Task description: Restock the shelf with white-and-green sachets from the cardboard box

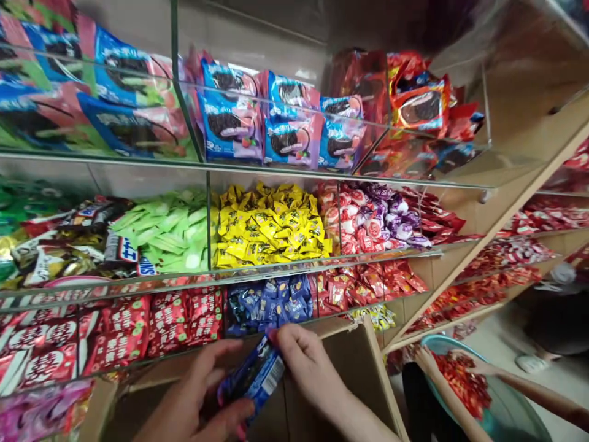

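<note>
- Clear-fronted shelves run across the view in tiers, with a slanting wooden side panel bounding them at 2 o'clock from the hands.
- Just beneath the lowest tier, an open cardboard box surrounds the working space; its right wall rises at 3 o'clock, beyond the right wrist.
- Room to move shows over the box at 5 o'clock, between the packet and the right forearm; at 12 o'clock the shelf front stands near, with small blue packs behind it and yellow ones one tier up.
- Well apart, at 3 o'clock, another person's hands reach into a teal basin of red-wrapped pieces.
- Over the box is the blue packet: long, narrow, glossy, pink at its ends, a pale barcode on one side, tilted with its upper end toward 1 o'clock; its lettering is too blurred to read.
- Left hand: loosely curved around the lower end, thumb pressed on the wrapper.
- Right hand: narrow, pinching the upper end.
</note>
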`<state>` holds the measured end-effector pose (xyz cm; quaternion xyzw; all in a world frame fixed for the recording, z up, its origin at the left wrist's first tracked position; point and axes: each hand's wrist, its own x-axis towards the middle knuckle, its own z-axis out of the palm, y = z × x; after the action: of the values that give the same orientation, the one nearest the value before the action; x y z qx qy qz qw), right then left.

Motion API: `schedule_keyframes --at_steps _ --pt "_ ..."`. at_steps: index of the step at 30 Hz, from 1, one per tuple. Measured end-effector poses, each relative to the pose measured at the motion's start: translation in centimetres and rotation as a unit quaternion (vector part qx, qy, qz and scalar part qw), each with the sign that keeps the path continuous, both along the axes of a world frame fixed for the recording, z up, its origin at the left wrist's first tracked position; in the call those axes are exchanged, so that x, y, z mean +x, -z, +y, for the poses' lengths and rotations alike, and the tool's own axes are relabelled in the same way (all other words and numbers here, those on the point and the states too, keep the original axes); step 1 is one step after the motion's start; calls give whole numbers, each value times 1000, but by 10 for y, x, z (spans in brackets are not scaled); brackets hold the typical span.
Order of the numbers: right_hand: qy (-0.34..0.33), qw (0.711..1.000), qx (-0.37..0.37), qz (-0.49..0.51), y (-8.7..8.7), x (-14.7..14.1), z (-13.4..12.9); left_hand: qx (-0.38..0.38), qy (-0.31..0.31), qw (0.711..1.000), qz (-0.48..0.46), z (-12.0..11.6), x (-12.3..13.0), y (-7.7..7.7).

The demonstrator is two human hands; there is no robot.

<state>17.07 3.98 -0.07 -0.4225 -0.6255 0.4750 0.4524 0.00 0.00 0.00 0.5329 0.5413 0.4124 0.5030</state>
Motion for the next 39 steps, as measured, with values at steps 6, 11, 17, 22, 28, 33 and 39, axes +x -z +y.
schedule_keyframes --at_steps 6,11,17,22,28,33,39 --pt "132 981 143 12 -15 1 13 75 -61 995 11 18 22 -31" --pt "211 944 252 -35 -13 -11 11 200 -218 946 132 35 27 -15" --pt "268 882 378 -84 -17 -10 13 245 -280 919 129 45 24 -7" --pt "261 794 521 -174 -32 10 15 108 -199 970 -86 39 28 -27" --pt "102 700 663 -246 -35 6 7 -68 -77 942 -320 23 44 -48" --pt "79 788 592 -151 -25 3 -5 -41 -128 940 -313 17 43 -48" --pt "102 970 202 93 -25 7 -1 -31 -74 949 -304 24 45 -38"
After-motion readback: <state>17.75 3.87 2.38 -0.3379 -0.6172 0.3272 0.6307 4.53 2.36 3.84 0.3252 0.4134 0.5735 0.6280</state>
